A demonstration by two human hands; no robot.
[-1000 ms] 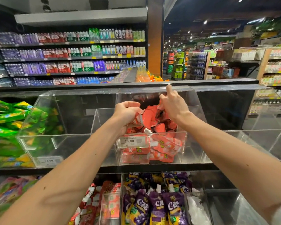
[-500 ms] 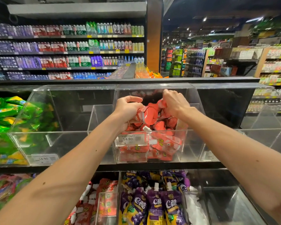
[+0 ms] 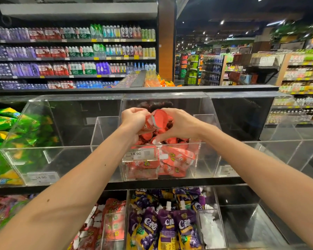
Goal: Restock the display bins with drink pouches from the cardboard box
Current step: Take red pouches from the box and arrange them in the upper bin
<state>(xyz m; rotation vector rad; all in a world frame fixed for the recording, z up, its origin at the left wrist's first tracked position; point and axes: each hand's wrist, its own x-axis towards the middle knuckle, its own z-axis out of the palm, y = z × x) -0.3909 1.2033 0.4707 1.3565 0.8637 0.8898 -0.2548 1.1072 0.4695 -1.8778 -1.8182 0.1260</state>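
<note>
A clear acrylic display bin (image 3: 204, 159) on the upper shelf holds a heap of red drink pouches (image 3: 175, 159). Both hands reach into its opening from the front. My left hand (image 3: 134, 118) grips a red pouch (image 3: 149, 124) at the top of the heap. My right hand (image 3: 181, 123) curls over the red pouches (image 3: 160, 116) right beside it, fingers wrapped round them. The two hands nearly touch. A price tag reading 14.90 (image 3: 138, 153) hangs on the bin's front. The cardboard box is not in view.
An acrylic bin (image 3: 65, 159) without pouches stands to the left, with green pouches (image 3: 5, 134) beyond it. Another bare bin (image 3: 260, 156) lies to the right. Below, bins hold purple pouches (image 3: 166, 224) and red pouches (image 3: 114, 219). Bottle shelves (image 3: 76, 56) stand behind.
My right hand has dropped from the bin's upper edge onto the pouch heap and closed round pouches. Both hands have drawn together at the top of the heap.
</note>
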